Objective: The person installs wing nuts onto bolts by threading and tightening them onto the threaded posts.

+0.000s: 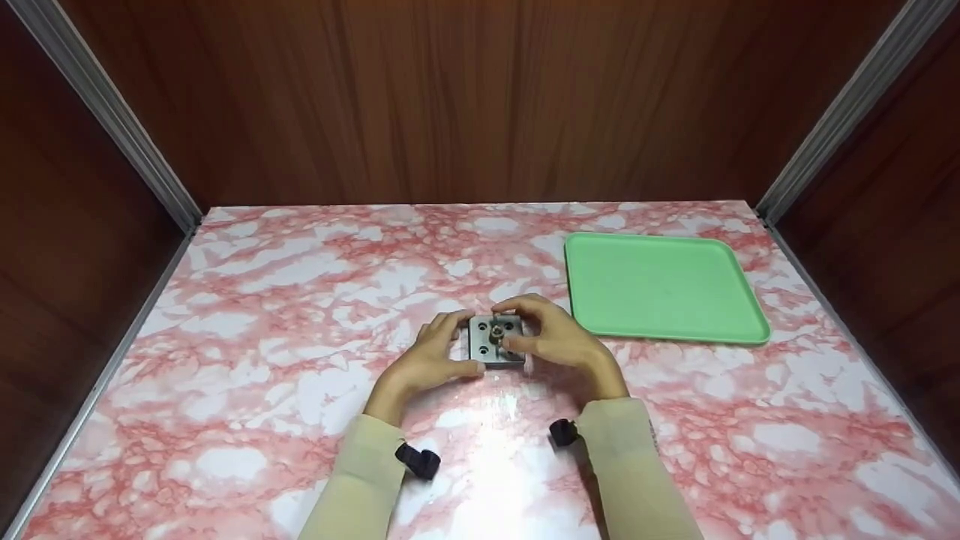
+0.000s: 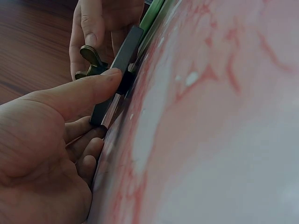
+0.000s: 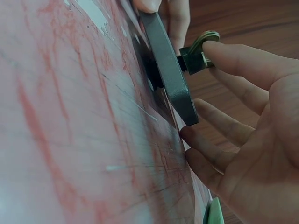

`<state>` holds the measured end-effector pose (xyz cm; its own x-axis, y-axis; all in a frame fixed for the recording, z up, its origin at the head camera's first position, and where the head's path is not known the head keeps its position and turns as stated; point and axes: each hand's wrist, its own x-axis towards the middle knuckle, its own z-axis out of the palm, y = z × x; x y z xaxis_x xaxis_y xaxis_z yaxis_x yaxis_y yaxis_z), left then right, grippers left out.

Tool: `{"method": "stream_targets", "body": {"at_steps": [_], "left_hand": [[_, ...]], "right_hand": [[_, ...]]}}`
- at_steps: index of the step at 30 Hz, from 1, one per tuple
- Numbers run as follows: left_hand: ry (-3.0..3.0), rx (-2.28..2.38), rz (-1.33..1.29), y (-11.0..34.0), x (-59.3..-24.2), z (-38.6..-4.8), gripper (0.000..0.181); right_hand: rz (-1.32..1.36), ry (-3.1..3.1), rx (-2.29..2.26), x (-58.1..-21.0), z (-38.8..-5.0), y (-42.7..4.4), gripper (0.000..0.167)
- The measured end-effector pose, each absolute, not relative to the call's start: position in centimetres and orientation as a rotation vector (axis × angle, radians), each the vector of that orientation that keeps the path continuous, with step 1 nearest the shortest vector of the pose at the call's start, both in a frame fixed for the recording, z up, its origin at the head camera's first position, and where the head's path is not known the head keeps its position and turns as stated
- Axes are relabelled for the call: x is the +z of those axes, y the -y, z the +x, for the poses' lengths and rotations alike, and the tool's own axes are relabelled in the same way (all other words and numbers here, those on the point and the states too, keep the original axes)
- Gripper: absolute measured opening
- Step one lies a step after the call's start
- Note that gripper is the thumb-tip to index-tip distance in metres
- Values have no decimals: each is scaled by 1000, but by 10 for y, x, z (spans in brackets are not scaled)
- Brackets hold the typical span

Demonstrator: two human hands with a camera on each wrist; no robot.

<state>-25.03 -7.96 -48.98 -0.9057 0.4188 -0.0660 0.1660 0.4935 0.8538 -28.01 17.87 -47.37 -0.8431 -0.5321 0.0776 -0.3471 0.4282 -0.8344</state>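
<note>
A square metal plate [image 1: 477,343] with several holes sits between the two hands, and a brass-coloured wing nut [image 1: 496,332] stands on a threaded stud at its middle. My left hand [image 1: 431,358] grips the plate's left side, its thumb on the near edge [image 2: 126,53]. With thumb and index finger, my right hand [image 1: 559,337] holds the wing nut [image 3: 198,53]; its other fingers spread by the plate's right edge. In both wrist views the plate [image 3: 168,65] is seen edge-on, raised slightly over the table on a dark part beneath it.
A green tray [image 1: 664,289] lies at the back right of the red-and-white marbled table [image 1: 262,337]. Brown wood-grain panels [image 1: 450,105] with metal corner strips enclose the table at the back and both sides.
</note>
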Motion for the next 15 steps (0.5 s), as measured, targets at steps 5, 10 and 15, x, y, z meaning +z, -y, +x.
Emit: {"method": "stream_targets", "body": {"at_steps": [5,10,15], "left_hand": [[-2490,1354,487,79,-489,-250,94],[-2493,1348,486,79,-489,-250,93],[-2488,1351,487,79,-489,-250,93]], "right_hand": [[-735,-2446,-1429,-474,-280,-177,55],[-697,-2439,-1443,-474,-280,-175,54],[-682,-2449,-1454,-475,-280,-173,53]]}}
